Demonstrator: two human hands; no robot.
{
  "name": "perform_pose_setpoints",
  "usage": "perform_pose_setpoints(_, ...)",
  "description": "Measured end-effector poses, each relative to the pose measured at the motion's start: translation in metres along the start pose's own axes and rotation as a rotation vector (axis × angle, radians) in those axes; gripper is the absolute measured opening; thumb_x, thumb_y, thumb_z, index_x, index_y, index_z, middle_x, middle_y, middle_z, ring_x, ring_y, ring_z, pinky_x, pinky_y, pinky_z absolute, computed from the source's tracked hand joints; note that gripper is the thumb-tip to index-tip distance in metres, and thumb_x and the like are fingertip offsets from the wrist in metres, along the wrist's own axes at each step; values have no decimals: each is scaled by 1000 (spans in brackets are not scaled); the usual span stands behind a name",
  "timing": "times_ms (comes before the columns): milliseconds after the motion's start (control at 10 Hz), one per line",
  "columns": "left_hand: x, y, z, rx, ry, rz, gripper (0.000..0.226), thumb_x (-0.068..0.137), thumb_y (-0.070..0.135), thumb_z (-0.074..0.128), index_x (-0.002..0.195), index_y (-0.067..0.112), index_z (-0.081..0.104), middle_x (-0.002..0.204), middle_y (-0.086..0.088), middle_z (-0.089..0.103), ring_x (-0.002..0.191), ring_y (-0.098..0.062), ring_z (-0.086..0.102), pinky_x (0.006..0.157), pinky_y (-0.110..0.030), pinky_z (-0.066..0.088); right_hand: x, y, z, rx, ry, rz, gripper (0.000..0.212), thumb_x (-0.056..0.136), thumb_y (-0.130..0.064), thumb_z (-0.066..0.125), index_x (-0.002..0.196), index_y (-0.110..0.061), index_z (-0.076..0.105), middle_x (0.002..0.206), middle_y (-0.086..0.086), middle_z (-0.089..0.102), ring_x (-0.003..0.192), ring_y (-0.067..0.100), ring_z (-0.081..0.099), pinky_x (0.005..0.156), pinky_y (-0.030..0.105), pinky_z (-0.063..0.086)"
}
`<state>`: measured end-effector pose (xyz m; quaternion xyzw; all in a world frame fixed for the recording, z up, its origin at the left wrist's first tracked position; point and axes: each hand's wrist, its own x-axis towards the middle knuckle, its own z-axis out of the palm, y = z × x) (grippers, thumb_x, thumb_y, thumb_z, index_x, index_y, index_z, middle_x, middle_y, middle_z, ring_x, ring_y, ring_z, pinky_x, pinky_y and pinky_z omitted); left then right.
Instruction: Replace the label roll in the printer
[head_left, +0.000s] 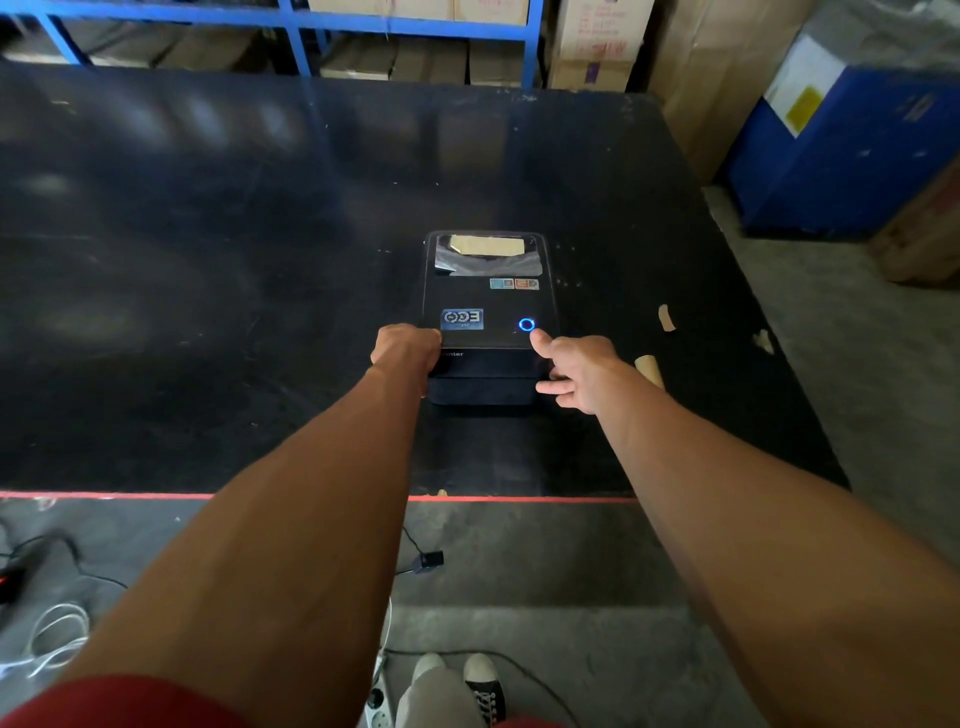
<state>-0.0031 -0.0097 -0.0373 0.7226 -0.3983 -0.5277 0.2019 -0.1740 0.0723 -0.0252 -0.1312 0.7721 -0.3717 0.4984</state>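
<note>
A black label printer (488, 301) sits closed on the black table (208, 260), with a lit blue ring button (527, 325) on its lid and brown paper showing through the window near its back. My left hand (408, 351) is curled on the printer's front left corner. At the front right corner, my right hand (576, 371) has its fingers spread and its thumb pointing up just below the blue button. A brown cardboard core (650, 370) lies on the table right behind my right hand.
Scraps of brown paper (666, 317) lie on the table to the right of the printer. Blue shelving (291, 21) with cartons stands behind the table, a blue bin (841, 150) to the right. Cables and a power strip (379, 712) lie on the floor by my feet.
</note>
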Motion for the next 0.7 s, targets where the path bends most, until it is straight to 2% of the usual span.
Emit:
perform_pose_setpoints(200,4,0,-2,58,-39,48,39,93,19,62,127,0,58,123,-20,68,111,-38,67,95,-47,57,-4,-1,2,-9,26,13,58,88,-38,75,136,-13,53,135,8,62,92,26,74,84,39,55)
perform_pose_setpoints(300,2,5,-4,84,-41,23,38,92,20,62,123,0,57,119,-20,70,109,-37,68,94,-46,57,-9,-4,3,-41,73,26,56,88,-41,75,132,-13,55,124,7,64,87,23,74,64,32,53)
perform_pose_setpoints(400,2,7,-9,75,-63,30,38,93,22,60,124,0,57,123,-21,68,115,-37,66,98,-47,56,-11,-6,5,-118,88,-25,50,91,-44,69,124,-8,58,125,11,68,88,24,73,45,28,43)
perform_pose_setpoints(500,-2,-7,-22,-73,-153,80,37,94,36,63,108,1,63,95,-18,71,83,-33,71,72,-39,63,-14,-8,1,-218,136,-59,38,92,-44,68,104,-9,58,106,14,72,64,19,65,42,30,41)
perform_pose_setpoints(600,-5,-32,-42,-227,-213,6,43,100,42,55,72,9,52,46,-3,50,35,-16,45,37,-19,40,-14,-15,-10,-131,199,-36,35,92,-36,70,114,-11,62,85,7,73,65,18,71,48,36,48)
perform_pose_setpoints(700,-3,-63,-54,-80,-129,19,35,103,30,45,90,4,65,77,-13,74,69,-30,73,57,-30,54,-13,-27,-22,62,259,-24,21,95,-13,66,115,-9,65,84,8,73,67,16,70,53,35,50)
